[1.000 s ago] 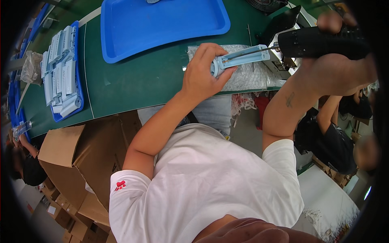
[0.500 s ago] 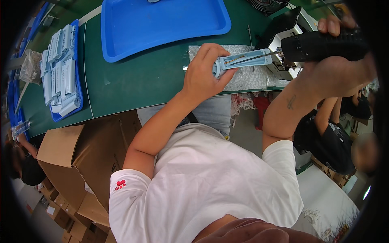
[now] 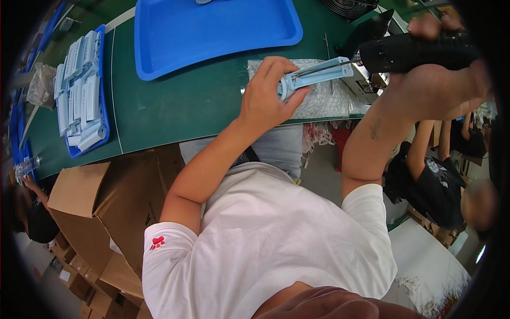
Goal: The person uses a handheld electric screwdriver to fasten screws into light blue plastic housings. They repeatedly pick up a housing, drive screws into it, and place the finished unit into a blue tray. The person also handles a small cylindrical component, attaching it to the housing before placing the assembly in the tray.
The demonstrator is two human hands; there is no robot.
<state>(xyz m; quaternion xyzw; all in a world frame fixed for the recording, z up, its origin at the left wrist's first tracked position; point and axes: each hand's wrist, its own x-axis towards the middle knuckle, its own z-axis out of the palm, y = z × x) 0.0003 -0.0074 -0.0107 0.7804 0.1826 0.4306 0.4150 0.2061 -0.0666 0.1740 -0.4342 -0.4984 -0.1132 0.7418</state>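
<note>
My left hand [image 3: 268,87] is closed around the round end of a light blue plastic housing [image 3: 321,72], whose open, hollow side faces up and shows a thin wire inside. At the right, my right hand [image 3: 430,80] grips a black electric screwdriver [image 3: 404,52], its fingers wrapped over the body. The long thin bit of the screwdriver runs along the inside of the housing toward the end in my left hand. Whether the bit's tip sits on a screw is too small to tell. Both are held above a sheet of bubble wrap [image 3: 313,106] on the green table.
A large blue tray [image 3: 212,66] lies at the far middle of the green table [image 3: 154,114]. Light blue housings fill a smaller blue tray [image 3: 105,114] on the left. A white-and-black box [image 3: 366,87] stands under the screwdriver. Cardboard boxes [image 3: 127,202] sit below left; other people work at both sides.
The screwdriver and my right hand have shifted slightly left and up. The housing's free end has tilted upward a little, while my left hand keeps its hold.
</note>
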